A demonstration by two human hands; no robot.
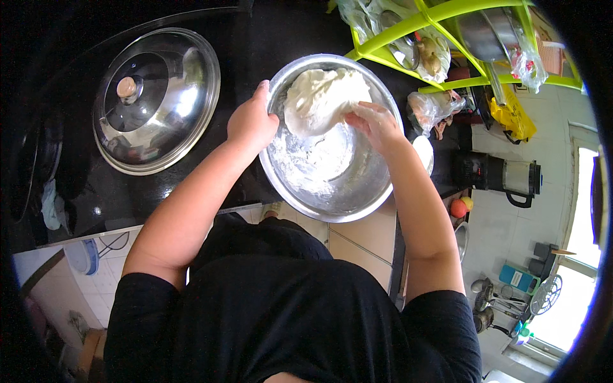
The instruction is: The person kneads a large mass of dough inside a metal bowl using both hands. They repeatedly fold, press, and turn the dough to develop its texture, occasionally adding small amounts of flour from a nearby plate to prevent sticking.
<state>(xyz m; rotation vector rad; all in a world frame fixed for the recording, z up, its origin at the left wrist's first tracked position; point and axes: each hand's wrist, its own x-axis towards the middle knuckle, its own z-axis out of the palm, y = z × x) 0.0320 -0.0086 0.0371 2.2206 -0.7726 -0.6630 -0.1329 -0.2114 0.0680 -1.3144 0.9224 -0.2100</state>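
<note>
A shiny metal mixing bowl (361,188) is in front of me, its inner wall and bottom dusted with white flour. Against its far side lies a soft, lumpy mass of pale dough (322,96). My left hand (253,122) grips the bowl's left rim, with the thumb toward the inside and the other fingers partly out of sight. Inside the bowl at the right, my right hand (377,127) has its floury fingers closed on the right edge of the dough. The undersides of those fingertips are hidden.
A large domed lid (175,137) with a round knob lies on the black counter (233,45) at left. Beyond the bowl stands a bright green rack (440,11) with bags and a pot. A blender (520,179), fruit (458,207) and a yellow bag (514,121) are at right.
</note>
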